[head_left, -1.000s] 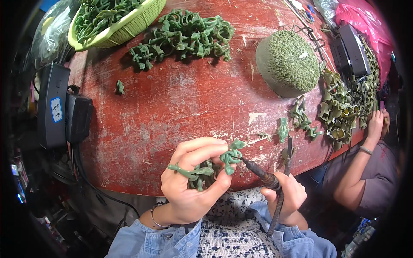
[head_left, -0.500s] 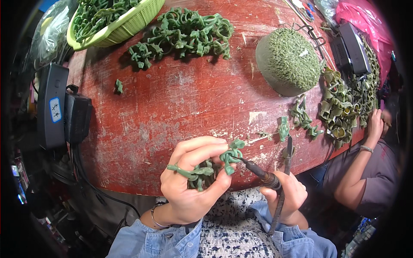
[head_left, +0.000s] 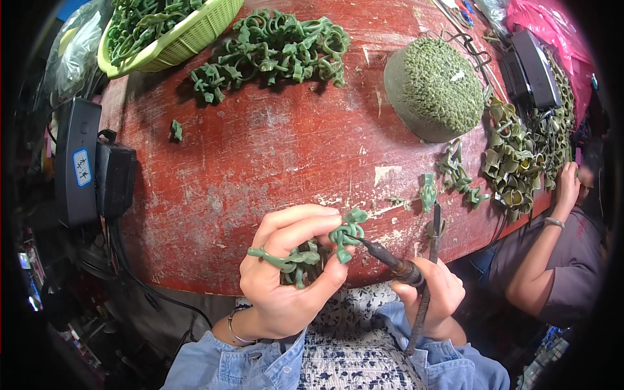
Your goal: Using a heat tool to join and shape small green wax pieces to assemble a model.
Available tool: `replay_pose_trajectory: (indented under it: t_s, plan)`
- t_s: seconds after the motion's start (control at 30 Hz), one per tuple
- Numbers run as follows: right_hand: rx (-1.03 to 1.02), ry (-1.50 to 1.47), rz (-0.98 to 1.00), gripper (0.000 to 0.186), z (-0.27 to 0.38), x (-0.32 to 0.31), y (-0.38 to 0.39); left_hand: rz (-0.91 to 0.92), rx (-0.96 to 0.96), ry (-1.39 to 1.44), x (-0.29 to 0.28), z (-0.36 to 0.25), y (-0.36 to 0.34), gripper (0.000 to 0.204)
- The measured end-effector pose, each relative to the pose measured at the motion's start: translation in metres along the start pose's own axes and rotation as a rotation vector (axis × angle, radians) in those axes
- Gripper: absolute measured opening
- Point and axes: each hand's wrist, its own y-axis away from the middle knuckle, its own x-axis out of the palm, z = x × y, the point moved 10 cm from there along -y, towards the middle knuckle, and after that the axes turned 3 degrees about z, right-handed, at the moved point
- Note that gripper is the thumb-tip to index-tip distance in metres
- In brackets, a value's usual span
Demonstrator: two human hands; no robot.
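Note:
My left hand (head_left: 289,266) is closed round several green wax pieces. It pinches a small looped wax piece (head_left: 346,235) between thumb and fingertips, while a longer wax piece (head_left: 286,260) lies across the fingers and more sit in the palm. My right hand (head_left: 437,294) grips a soldering-iron-like wax pen (head_left: 393,263); its dark tip touches or nearly touches the pinched piece. A long, thin, dark metal tool (head_left: 422,318) with a flat blade end also runs through my right hand, pointing away from me. Just beyond it, a green wax piece (head_left: 428,193) lies on the red table (head_left: 247,175).
A pile of green wax pieces (head_left: 279,49) and a green basket (head_left: 175,49) lie far left. At the right stand a round grainy green block (head_left: 442,91) and olive-coloured pieces (head_left: 513,162). Black boxes (head_left: 78,162) edge the left. Another person's arm (head_left: 543,247) reaches in right.
Both hands keep nearly the same pose, with the pen tip still at the wax piece. The whole view has shifted very slightly.

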Motion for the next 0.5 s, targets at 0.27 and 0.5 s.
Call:
replay_pose_trajectory:
  t_s: [0.27,0.5]
  plan:
    - [0.056,-0.119,-0.041,0.041,-0.0065,-0.0068,0.0035,0.098,0.012,-0.003,0.0057,-0.0010,0.0003,0.035]
    - [0.015,-0.104,-0.010,0.040,-0.0031,-0.0050,0.0013,0.051,-0.044,0.118,0.0034,0.0026,-0.0009,0.034]
